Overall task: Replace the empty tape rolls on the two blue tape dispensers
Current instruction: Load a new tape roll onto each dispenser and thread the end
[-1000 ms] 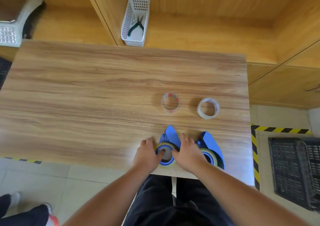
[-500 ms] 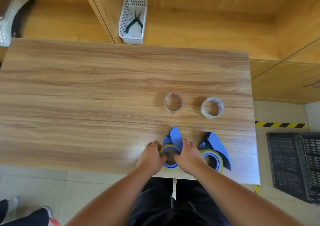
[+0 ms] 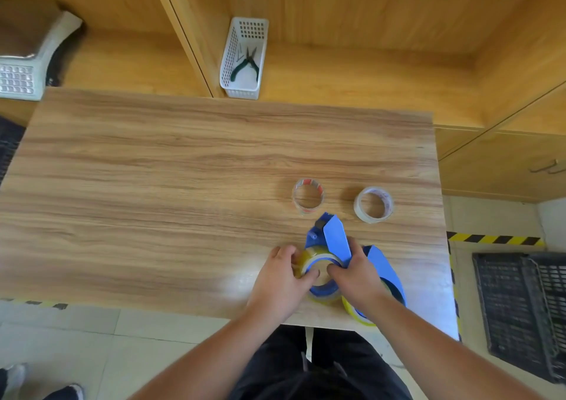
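Observation:
Two blue tape dispensers sit at the table's near right edge. The left dispenser carries a yellowish tape roll around its blue hub. My left hand grips that roll from the left, thumb at the hub opening. My right hand holds the dispenser's body from the right, a finger in the hub. The right dispenser lies partly under my right forearm, also with a yellowish roll. Two clear rolls lie farther back: one with red print, one whitish.
The wooden table has a white basket with pliers behind its far edge. A dark crate stands on the floor at right beside yellow-black tape. A white stool is at far left.
The left dispenser has been tilted up off the table, its blue flap now pointing higher. Both hands have shifted their hold around its roll and hub.

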A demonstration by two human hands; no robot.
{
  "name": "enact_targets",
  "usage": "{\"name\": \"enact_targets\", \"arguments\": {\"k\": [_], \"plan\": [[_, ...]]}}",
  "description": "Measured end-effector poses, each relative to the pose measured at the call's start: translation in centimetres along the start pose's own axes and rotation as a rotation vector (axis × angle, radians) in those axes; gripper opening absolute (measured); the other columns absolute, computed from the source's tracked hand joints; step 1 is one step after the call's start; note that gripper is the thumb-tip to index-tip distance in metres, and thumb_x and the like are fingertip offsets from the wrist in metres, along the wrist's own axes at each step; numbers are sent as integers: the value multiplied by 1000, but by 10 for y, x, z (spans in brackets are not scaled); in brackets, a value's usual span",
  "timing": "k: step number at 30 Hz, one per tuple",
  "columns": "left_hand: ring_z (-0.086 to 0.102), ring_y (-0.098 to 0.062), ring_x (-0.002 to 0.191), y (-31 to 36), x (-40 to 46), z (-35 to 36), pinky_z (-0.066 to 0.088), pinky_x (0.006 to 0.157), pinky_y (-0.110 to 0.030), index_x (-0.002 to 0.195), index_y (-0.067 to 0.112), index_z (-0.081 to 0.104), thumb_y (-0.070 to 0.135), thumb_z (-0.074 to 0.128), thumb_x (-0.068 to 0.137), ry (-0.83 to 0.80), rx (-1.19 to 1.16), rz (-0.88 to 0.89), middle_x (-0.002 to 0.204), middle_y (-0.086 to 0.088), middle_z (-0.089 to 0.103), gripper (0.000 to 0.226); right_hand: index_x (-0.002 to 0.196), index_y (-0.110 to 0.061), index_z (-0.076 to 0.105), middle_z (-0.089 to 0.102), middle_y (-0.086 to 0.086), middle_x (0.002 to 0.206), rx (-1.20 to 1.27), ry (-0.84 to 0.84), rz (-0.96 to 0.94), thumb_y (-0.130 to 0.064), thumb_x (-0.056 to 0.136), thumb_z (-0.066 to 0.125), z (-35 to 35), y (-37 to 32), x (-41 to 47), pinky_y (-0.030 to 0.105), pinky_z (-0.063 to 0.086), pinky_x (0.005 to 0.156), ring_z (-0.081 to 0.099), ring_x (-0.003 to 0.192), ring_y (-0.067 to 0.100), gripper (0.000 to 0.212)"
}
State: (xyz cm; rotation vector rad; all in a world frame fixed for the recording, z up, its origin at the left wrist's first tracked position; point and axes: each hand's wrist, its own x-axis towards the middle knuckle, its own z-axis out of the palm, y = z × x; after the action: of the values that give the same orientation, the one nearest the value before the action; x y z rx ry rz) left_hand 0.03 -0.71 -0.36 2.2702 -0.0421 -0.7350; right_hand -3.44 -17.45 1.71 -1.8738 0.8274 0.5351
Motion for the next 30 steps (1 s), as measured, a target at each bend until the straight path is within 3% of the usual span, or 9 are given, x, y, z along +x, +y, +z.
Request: {"name": "enact_targets", "arguments": {"k": [5,7,10,15,18,21,23,27,30], "plan": [[71,-7,80,10,-7,-8,63,79,-39,98,36,65,62,69,77,-47,-242,18,102,10,68,34,119,-31,57,62,-4,71,117,14,-31,-6,86,58,-20,-5,-8,21,40,45,52,46,5,42],[73,-10,80,10,-9,-10,64,78,-43,97,38,66,64,70,76,-65,-295,24,101,9,71,34,113,-29,60,64,-1,72,161,11,-32,-5,85,60,-25,-7,-13,21,42,49,54,50,6,37],[73,-11,82,14,-14,-8,64,78,-43,96,43,65,67,70,76,-43,-310,32,101,8,71,32,105,-22,65,67,3,73,291,2,-38,-1,82,63,-29,-9,-19,32,47,63,60,64,16,30],[73,-13,83,22,-26,0,65,78,-44,94,49,61,69,70,74,-7,-375,14,102,9,69,30,87,-7,62,62,7,65,434,28,-22,5,81,57,-31,-6,-27,20,38,42,50,52,15,14],[70,-13,81,30,-33,-9,64,76,-41,97,44,60,73,69,72,-17,-354,37,104,10,65,39,80,1,61,62,18,64,535,-63,-9,3,78,59,-34,-4,-30,19,42,42,54,52,22,3],[62,-7,85,41,-38,-29,54,80,-22,113,49,60,65,65,81,-48,-278,209,110,18,57,37,81,7,64,63,22,72,661,-214,19,-2,65,61,-38,-1,-31,32,50,61,57,67,32,18],[55,-7,81,44,-37,-44,44,79,-14,119,51,64,59,66,84,-97,-234,327,108,23,53,36,94,15,64,65,26,85,710,-313,34,1,65,61,-40,1,-31,42,51,72,59,78,38,32],[45,-2,71,46,-33,-62,39,72,-17,113,46,72,54,75,80,-222,-238,394,95,27,49,34,104,18,62,66,26,87,704,-472,39,2,63,57,-45,-3,-38,35,55,64,65,75,35,44],[43,-5,68,48,-33,-70,39,68,-19,106,40,76,50,76,81,-223,-258,441,86,16,51,27,102,12,66,68,21,81,689,-548,39,2,64,55,-48,-6,-41,32,55,58,67,69,31,41]]}}
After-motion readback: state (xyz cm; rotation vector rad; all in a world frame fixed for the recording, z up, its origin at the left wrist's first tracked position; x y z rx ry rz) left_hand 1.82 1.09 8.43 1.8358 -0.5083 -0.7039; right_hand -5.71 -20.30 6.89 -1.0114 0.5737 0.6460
